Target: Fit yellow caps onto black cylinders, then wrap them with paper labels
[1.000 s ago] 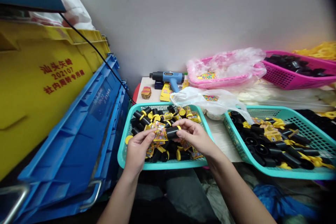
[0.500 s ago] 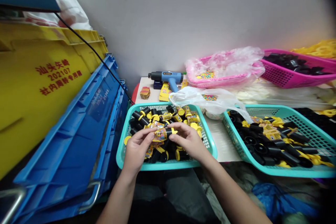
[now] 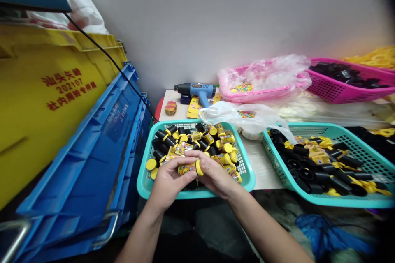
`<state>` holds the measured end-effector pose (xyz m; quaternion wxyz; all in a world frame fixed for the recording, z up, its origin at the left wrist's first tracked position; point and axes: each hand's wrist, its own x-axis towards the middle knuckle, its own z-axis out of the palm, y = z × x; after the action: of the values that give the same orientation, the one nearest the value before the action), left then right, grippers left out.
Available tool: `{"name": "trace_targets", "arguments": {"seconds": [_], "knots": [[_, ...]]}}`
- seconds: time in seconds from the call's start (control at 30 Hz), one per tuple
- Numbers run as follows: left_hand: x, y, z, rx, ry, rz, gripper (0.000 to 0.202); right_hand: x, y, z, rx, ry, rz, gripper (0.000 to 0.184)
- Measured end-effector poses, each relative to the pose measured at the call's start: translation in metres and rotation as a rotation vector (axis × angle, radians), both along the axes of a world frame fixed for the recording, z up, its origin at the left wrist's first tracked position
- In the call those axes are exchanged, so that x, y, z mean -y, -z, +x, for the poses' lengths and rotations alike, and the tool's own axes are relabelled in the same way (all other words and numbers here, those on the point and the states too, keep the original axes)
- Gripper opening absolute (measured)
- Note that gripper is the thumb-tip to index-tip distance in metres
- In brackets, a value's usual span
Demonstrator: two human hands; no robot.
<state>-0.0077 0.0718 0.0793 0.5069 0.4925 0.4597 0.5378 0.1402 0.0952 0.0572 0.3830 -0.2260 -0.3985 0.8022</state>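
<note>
Left hand (image 3: 168,185) and right hand (image 3: 215,176) close around a yellow-capped tube (image 3: 189,168). Tube has dropped lower, toward the near rim of the teal basket (image 3: 197,194).

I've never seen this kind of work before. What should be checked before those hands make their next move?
1. Grip: left hand and right hand both on the yellow-capped tube: ok.
2. Yellow cap on the tube's end: ok.
3. Printed label around the tube: ok.
4. Tube held above the teal basket: ok.
5. Tube's far end: cannot tell, hidden by the left hand.
6. Blue heat gun switched on: cannot tell.
</note>
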Motion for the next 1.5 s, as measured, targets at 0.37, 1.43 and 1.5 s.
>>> {"name": "trace_targets", "arguments": {"seconds": [0.37,1.43,1.5], "knots": [[0.003,0.002,0.007,0.030,0.002,-0.010,0.019,-0.009,-0.005,0.018,0.243,0.052,0.306,0.053],[0.003,0.005,-0.018,-0.008,-0.224,-0.136,0.025,-0.008,-0.026,0.047,1.320,-0.152,0.982,0.010],[0.003,0.005,-0.017,-0.043,-0.220,-0.140,0.022,-0.008,-0.029,0.045,1.432,-0.333,1.020,0.029]]}}
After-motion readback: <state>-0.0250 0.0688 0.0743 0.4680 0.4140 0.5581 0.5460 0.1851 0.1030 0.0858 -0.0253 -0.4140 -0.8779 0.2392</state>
